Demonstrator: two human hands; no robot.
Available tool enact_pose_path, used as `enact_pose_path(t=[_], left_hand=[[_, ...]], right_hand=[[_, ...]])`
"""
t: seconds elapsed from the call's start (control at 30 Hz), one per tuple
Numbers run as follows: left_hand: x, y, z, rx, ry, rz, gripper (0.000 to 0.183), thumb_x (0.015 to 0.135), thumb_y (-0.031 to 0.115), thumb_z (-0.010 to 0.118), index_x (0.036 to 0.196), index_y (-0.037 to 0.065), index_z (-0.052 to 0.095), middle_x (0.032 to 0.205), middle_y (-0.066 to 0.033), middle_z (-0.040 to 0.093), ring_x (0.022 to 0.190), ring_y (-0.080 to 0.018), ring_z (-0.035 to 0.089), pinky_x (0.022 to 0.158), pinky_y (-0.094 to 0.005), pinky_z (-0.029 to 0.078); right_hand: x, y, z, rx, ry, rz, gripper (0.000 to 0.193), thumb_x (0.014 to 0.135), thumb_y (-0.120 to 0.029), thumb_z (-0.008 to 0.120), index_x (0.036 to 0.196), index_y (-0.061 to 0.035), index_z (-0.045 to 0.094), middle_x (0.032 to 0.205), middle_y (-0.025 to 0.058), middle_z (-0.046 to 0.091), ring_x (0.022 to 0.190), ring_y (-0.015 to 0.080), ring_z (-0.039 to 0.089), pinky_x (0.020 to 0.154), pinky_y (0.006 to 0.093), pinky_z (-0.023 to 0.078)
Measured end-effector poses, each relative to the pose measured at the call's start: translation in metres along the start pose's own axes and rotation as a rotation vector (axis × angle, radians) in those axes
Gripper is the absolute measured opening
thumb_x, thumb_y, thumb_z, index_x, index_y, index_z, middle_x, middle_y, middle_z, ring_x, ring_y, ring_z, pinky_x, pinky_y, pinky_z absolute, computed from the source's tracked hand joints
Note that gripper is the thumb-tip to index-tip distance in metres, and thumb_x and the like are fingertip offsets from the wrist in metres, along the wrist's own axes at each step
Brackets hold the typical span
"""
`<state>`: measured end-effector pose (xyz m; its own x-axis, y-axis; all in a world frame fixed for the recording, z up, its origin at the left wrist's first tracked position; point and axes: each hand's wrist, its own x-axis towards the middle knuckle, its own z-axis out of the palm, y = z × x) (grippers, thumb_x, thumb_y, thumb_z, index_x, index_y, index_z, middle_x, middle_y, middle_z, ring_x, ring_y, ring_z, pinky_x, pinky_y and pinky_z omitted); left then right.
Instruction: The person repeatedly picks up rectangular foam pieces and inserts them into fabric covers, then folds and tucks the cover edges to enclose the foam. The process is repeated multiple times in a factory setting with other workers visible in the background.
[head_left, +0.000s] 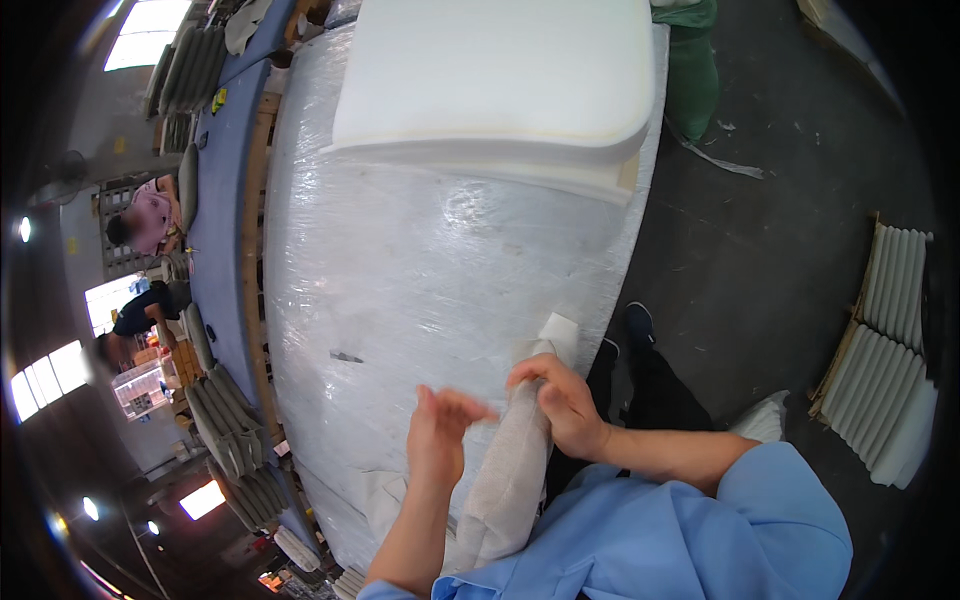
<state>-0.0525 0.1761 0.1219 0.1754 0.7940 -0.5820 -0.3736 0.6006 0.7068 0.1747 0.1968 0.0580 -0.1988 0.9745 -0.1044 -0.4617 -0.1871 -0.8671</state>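
The right hand (pixel 568 408) grips the grey fabric piece (pixel 505 485), its white end (pixel 562 330) exposed, along the right edge of the plastic-wrapped surface (pixel 420 270), while the left hand (pixel 440 435), motion-blurred, stands loosely unclosed just beside it.

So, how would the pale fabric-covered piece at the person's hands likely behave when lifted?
The fabric-covered piece probably gives when squeezed, since its rounded sides look padded. It seems unlikely to slip, as its cloth surface looks matte. It may be light for its size: the white tip resembles foam.
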Motion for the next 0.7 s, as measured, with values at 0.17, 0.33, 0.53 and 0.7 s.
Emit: enact_pose_path(t=[0.17,0.33,0.53,0.7], left_hand=[[0.076,-0.007,0.079,0.269,0.154,0.136,0.077,0.109,0.067,0.025,0.145,0.006,0.054,0.143,-0.0139,0.060,0.141,-0.0254,0.049,0.120,-0.0443,0.032],[0.068,-0.040,0.071,0.375,0.356,0.295,0.068,0.112,0.057,0.024,0.151,0.007,0.051,0.146,-0.0147,0.057,0.143,-0.0249,0.045,0.122,-0.0433,0.027],[0.070,-0.031,0.074,0.444,0.503,0.287,0.057,0.114,0.044,0.024,0.146,0.009,0.056,0.140,-0.0116,0.060,0.135,-0.0205,0.048,0.119,-0.0407,0.030],[0.073,-0.037,0.073,0.492,0.490,0.365,0.055,0.114,0.041,0.025,0.146,0.009,0.056,0.134,-0.0100,0.062,0.126,-0.0196,0.053,0.114,-0.0406,0.036]], right_hand=[[-0.044,-0.009,0.012,-0.170,-0.032,-0.067,0.092,0.107,-0.066,0.033,0.157,0.0106,0.028,0.160,0.0306,0.033,0.151,0.0410,0.032,0.125,0.0499,0.022],[-0.020,-0.007,0.038,-0.255,0.004,-0.201,0.087,0.107,-0.061,0.032,0.159,0.0095,0.029,0.161,0.0306,0.033,0.150,0.0431,0.034,0.123,0.0556,0.020],[0.001,-0.013,0.042,-0.290,-0.054,-0.119,0.085,0.107,-0.058,0.034,0.160,0.0074,0.028,0.160,0.0297,0.036,0.148,0.0434,0.037,0.121,0.0541,0.021],[0.014,-0.018,0.036,-0.226,-0.121,-0.120,0.091,0.107,-0.066,0.031,0.161,0.0070,0.026,0.163,0.0264,0.036,0.152,0.0392,0.033,0.125,0.0489,0.021]])
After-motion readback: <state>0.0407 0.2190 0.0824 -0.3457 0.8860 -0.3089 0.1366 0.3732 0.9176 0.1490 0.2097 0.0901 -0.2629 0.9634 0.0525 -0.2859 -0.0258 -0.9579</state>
